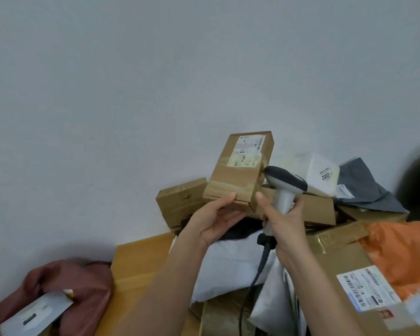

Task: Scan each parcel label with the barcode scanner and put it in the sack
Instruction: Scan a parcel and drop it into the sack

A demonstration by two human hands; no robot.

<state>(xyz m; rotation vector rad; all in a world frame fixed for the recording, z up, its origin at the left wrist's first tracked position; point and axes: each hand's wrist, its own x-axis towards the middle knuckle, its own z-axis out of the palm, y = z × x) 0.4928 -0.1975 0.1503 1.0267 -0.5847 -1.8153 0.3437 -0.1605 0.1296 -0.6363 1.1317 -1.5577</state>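
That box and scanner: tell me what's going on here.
A person is scanning parcels. The left hand holds a small cardboard box up from its lower end, label facing the camera. The right hand grips the scanner by its handle, its head right beside the box. Behind and below lies a pile of boxes and mailers. A reddish sack with a parcel sits lower left.

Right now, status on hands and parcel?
Left hand grips cardboard parcel, label up. Right hand grips barcode scanner beside it. Nothing between them.
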